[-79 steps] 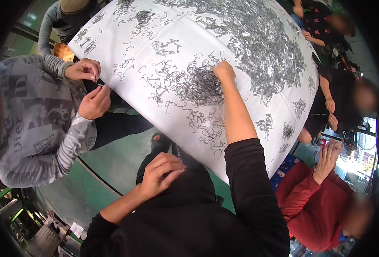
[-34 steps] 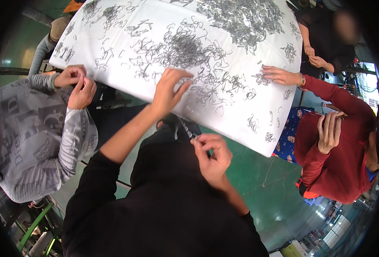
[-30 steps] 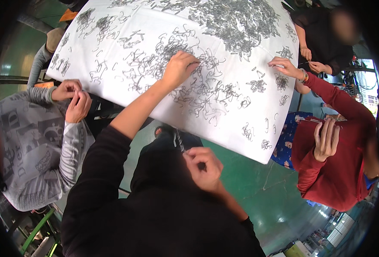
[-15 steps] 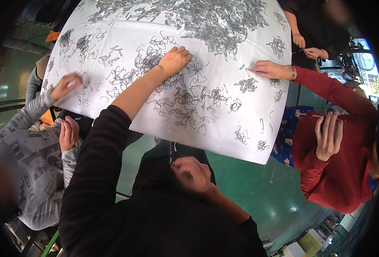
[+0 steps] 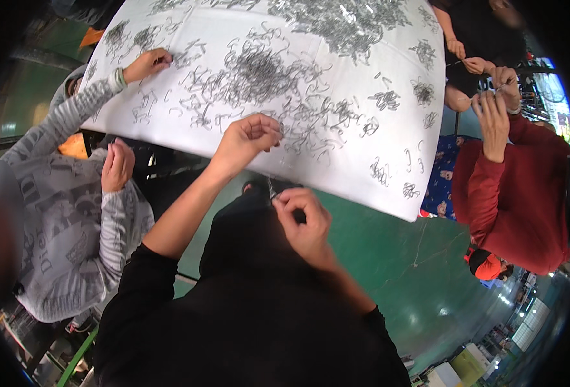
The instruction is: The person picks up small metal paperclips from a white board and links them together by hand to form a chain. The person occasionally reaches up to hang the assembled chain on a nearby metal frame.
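The worktop (image 5: 388,174) is showing a white, matt covering that is looking like paper or thin sheet, smooth and lightly creased. The small wire pieces (image 5: 259,68) heaped on it are glinting grey like bare metal. The left hand (image 5: 246,138) is touching them; the right hand (image 5: 304,216) is pinching a thin shiny metal piece (image 5: 271,188). The floor (image 5: 388,258) is gleaming green and glossy. A neighbour's grey sleeve (image 5: 78,109) is looking like soft knit cloth.
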`<state>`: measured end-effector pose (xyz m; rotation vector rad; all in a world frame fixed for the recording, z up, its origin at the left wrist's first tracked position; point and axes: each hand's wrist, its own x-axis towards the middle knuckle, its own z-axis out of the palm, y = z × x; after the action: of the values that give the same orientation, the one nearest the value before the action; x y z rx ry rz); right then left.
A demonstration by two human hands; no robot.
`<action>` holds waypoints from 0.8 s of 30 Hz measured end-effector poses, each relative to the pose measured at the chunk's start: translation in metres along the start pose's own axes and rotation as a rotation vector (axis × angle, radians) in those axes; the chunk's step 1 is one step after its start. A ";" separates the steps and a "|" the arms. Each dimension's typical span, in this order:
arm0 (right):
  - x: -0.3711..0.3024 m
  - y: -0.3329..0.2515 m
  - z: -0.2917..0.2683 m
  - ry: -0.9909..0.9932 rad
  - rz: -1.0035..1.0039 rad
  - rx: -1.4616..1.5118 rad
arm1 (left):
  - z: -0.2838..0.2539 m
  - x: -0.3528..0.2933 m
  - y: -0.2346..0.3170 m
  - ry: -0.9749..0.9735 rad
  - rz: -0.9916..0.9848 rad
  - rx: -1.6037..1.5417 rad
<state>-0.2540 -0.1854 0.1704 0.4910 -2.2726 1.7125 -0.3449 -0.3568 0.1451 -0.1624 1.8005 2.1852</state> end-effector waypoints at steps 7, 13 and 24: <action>-0.013 -0.013 0.014 0.082 0.004 0.024 | 0.018 -0.094 0.013 0.068 0.104 0.093; -0.019 -0.019 0.020 0.098 -0.023 -0.009 | 0.015 -0.120 0.018 0.149 0.239 0.372; -0.008 -0.018 0.024 0.024 -0.046 -0.073 | 0.014 -0.114 0.013 0.281 0.681 0.706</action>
<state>-0.2392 -0.2122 0.1763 0.4999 -2.2797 1.5994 -0.2393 -0.3642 0.1917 0.3703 3.0070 1.7617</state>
